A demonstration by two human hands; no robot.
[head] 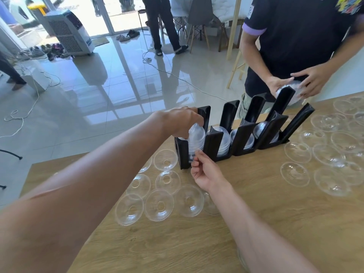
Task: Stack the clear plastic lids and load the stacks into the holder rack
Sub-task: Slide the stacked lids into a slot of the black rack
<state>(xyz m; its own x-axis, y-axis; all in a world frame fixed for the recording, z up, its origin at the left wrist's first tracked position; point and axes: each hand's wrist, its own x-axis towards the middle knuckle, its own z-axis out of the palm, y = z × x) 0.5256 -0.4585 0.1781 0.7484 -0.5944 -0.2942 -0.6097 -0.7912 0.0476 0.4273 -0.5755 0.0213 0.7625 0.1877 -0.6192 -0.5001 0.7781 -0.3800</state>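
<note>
While I lower this stack of lids (196, 138) into the leftmost slot of the holder rack (232, 134), my worry is a tilt: if the stack catches a black divider, the domes could fan apart and spill onto the surface (236, 223). My left hand (183, 121) grips the stack from above, fingers curled round its top. My right hand (206, 174) is half open, fingertips (197, 156) just touching the stack's lower edge to steady it. Loose lids (159, 204) lie near me, and more lie at the right, still unstacked.
</note>
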